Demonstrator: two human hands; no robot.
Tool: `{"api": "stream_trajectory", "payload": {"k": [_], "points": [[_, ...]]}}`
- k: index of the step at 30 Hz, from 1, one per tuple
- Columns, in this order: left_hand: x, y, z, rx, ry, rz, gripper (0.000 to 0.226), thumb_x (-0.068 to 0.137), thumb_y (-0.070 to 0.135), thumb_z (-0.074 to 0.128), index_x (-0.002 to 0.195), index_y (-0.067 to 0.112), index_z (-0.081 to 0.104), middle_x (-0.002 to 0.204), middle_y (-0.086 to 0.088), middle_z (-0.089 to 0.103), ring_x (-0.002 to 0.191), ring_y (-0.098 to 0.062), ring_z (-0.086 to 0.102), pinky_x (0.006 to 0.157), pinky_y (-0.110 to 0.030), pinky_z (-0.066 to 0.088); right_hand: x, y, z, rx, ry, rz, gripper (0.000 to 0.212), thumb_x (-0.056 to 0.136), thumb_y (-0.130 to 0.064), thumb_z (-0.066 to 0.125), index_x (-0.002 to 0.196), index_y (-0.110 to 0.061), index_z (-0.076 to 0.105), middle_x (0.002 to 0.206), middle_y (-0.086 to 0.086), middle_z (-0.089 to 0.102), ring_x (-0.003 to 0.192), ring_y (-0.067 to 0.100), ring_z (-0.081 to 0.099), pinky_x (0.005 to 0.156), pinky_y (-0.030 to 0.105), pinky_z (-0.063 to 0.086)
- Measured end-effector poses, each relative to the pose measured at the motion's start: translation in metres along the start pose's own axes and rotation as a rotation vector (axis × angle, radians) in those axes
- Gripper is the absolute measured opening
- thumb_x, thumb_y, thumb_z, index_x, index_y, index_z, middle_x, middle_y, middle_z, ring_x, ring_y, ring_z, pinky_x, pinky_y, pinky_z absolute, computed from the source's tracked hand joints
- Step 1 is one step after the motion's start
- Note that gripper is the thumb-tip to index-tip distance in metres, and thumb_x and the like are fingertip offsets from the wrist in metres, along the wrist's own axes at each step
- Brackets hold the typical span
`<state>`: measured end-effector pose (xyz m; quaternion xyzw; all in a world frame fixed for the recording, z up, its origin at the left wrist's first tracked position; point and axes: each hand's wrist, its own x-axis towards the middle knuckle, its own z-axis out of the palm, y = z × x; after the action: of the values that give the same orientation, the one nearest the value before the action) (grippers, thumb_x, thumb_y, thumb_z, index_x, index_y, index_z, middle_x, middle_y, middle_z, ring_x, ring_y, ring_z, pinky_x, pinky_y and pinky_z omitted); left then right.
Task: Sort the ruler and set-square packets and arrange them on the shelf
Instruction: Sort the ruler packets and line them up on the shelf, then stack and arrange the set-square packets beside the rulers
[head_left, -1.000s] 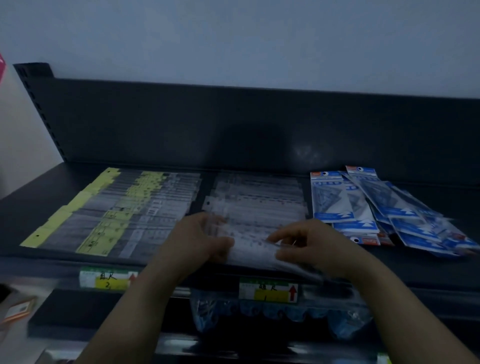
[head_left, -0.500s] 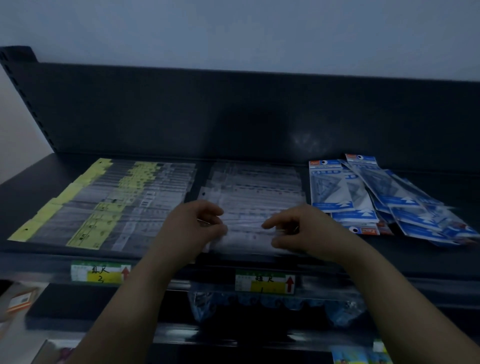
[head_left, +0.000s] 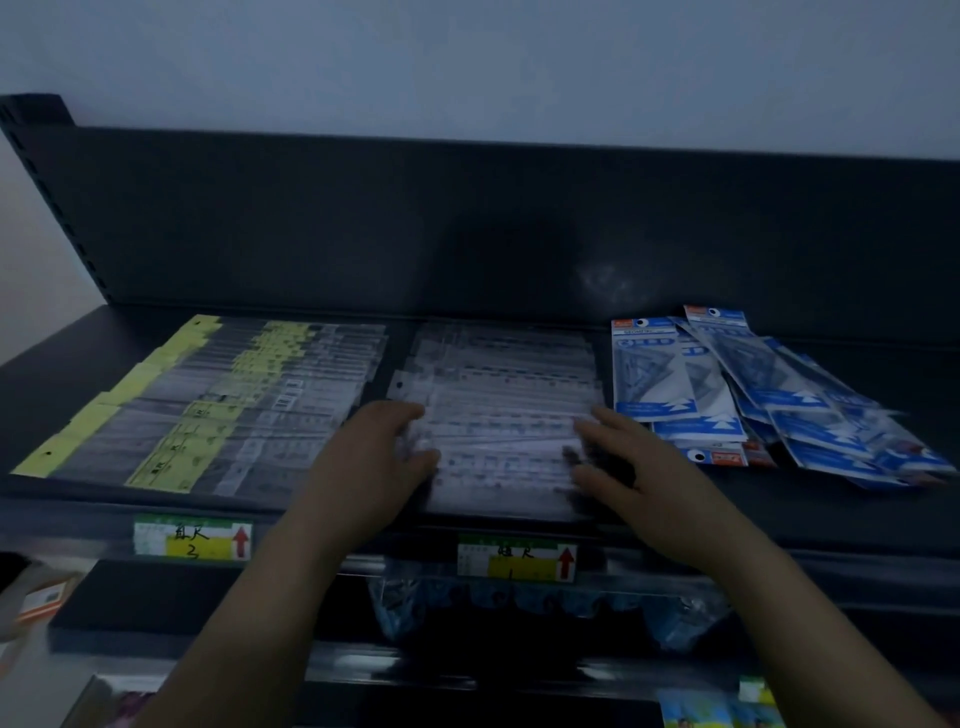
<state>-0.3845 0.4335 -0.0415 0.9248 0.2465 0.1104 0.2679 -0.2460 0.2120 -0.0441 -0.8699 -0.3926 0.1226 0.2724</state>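
Observation:
A dark shelf (head_left: 810, 514) carries three groups of packets. A row of ruler packets with yellow labels (head_left: 218, 405) lies overlapped at the left. Clear ruler packets (head_left: 498, 395) fill the middle. Blue set-square packets (head_left: 753, 395) lie fanned in a loose heap at the right. My left hand (head_left: 379, 462) rests on the left end of the front clear packets, fingers spread and blurred. My right hand (head_left: 618, 462) lies at their right end, fingers fairly straight over the packet ends. Blur hides whether either hand pinches a packet.
Two price tags with red arrows (head_left: 192, 538) (head_left: 517, 561) sit on the shelf's front rail. Below it hangs a crumpled clear bag of blue packets (head_left: 545, 608). An orange-and-white box (head_left: 44, 603) lies at lower left. The shelf's dark back panel (head_left: 467, 223) rises behind.
Both hands have moved apart, from the middle of the front clear packets out to their left and right ends. Their fingers have uncurled and now lie flatter on the stack.

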Motion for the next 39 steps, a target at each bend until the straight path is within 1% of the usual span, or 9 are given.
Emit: {"api": "stream_trajectory", "payload": {"k": [5,14,18,21,26,28,32,36,39], "points": [[0.0,0.004,0.0,0.059,-0.067,-0.029,0.056,0.096,0.037,0.053,0.146,0.02,0.035,0.151,0.0,0.037,0.13,-0.02,0.044,0.105,-0.033,0.038,-0.005,0.004,0.0,-0.055,-0.046,0.006,0.058,0.096,-0.042,0.047,0.149,-0.029,0.027,0.159,-0.015,0.01,0.144,0.005,0.014,0.112,0.022,0.018],[0.01,0.053,-0.001,-0.238,0.153,0.06,0.039,0.095,0.037,0.054,0.13,0.021,0.055,0.13,0.005,0.057,0.115,-0.01,0.053,0.093,-0.025,0.04,-0.011,0.007,-0.025,-0.021,0.172,0.101,0.055,0.096,-0.036,0.05,0.147,-0.027,0.031,0.158,-0.013,0.014,0.144,0.008,0.016,0.112,0.024,0.021],[0.037,0.094,0.009,-0.328,0.104,0.118,0.031,0.095,0.028,0.056,0.123,0.015,0.06,0.109,0.006,0.062,0.095,-0.005,0.054,0.082,-0.018,0.038,-0.018,0.018,-0.053,-0.017,0.31,0.169,0.05,0.096,-0.033,0.049,0.144,-0.022,0.039,0.157,-0.005,0.023,0.143,0.012,0.022,0.109,0.029,0.035],[0.057,0.131,0.025,-0.361,0.027,0.14,0.03,0.094,0.024,0.057,0.12,0.011,0.061,0.111,-0.001,0.065,0.091,-0.007,0.054,0.077,-0.014,0.037,-0.019,0.039,-0.075,-0.068,0.399,0.238,0.047,0.097,-0.033,0.048,0.141,-0.015,0.044,0.152,0.002,0.034,0.139,0.017,0.031,0.108,0.028,0.03],[0.093,0.184,0.066,-0.211,-0.182,0.088,0.021,0.095,0.026,0.053,0.087,0.008,0.058,0.079,-0.009,0.056,0.072,-0.021,0.053,0.059,-0.029,0.036,-0.011,0.078,-0.115,-0.016,0.491,0.41,0.045,0.097,-0.031,0.051,0.135,-0.006,0.049,0.14,0.012,0.049,0.126,0.027,0.047,0.1,0.034,0.038],[0.109,0.202,0.083,-0.113,-0.263,0.058,0.024,0.095,0.024,0.05,0.088,0.004,0.06,0.086,-0.013,0.059,0.081,-0.025,0.057,0.062,-0.031,0.041,-0.001,0.095,-0.128,0.0,0.472,0.442,0.044,0.095,-0.033,0.053,0.131,-0.006,0.053,0.133,0.013,0.056,0.119,0.028,0.053,0.094,0.035,0.042],[0.135,0.223,0.108,-0.005,-0.352,-0.092,0.04,0.095,0.026,0.05,0.126,0.0,0.054,0.128,-0.017,0.056,0.115,-0.03,0.055,0.092,-0.036,0.047,0.025,0.121,-0.147,0.097,0.32,0.459,0.048,0.085,-0.05,0.062,0.114,-0.012,0.06,0.109,0.003,0.063,0.09,0.017,0.059,0.062,0.024,0.043],[0.149,0.228,0.118,-0.031,-0.309,-0.259,0.037,0.078,0.033,0.074,0.102,0.008,0.062,0.112,-0.01,0.061,0.108,-0.025,0.057,0.083,-0.031,0.052,0.04,0.144,-0.149,0.173,0.242,0.449,0.039,0.075,-0.049,0.074,0.076,-0.018,0.05,0.069,-0.003,0.048,0.059,0.011,0.046,0.052,0.024,0.034],[0.147,0.233,0.117,-0.186,-0.24,-0.352,0.04,0.072,0.028,0.082,0.09,0.006,0.054,0.097,-0.007,0.059,0.095,-0.022,0.058,0.071,-0.028,0.045,0.046,0.159,-0.153,0.231,0.212,0.419,0.044,0.075,-0.045,0.076,0.093,-0.01,0.059,0.083,0.009,0.056,0.072,0.018,0.055,0.064,0.033,0.045]]}}
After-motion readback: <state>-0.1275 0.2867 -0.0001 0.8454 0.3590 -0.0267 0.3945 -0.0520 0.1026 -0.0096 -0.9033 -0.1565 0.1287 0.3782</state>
